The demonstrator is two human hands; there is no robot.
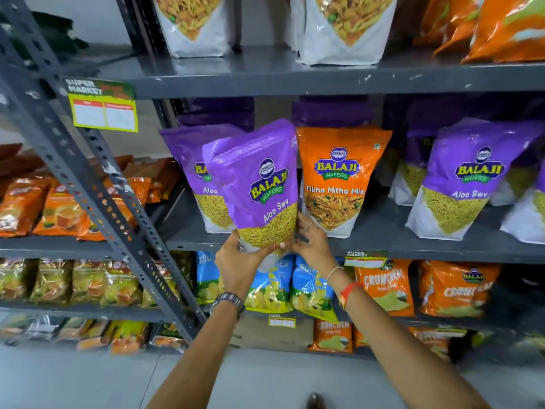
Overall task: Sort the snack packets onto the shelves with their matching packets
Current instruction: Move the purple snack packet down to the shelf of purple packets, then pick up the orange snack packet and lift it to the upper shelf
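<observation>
I hold a purple Aloo Sev packet (259, 184) upright by its bottom edge, in front of the middle shelf (383, 243). My left hand (239, 261) grips its lower left corner and my right hand (309, 240) grips its lower right corner. Behind it on the shelf stands another purple Aloo Sev packet (191, 160). To the right of it stands an orange Tikha Mitha Mix packet (339, 178), touching my right hand's side. More purple Aloo Sev packets (463, 178) stand further right on the same shelf.
The upper shelf (295, 81) holds white mix packets (345, 28) and orange packets (501, 28). Blue chip packets (274, 290) and orange Crunchem packets (386, 290) fill the shelf below. A grey slotted upright (97, 187) slants at left, with orange packets (38, 211) beyond it.
</observation>
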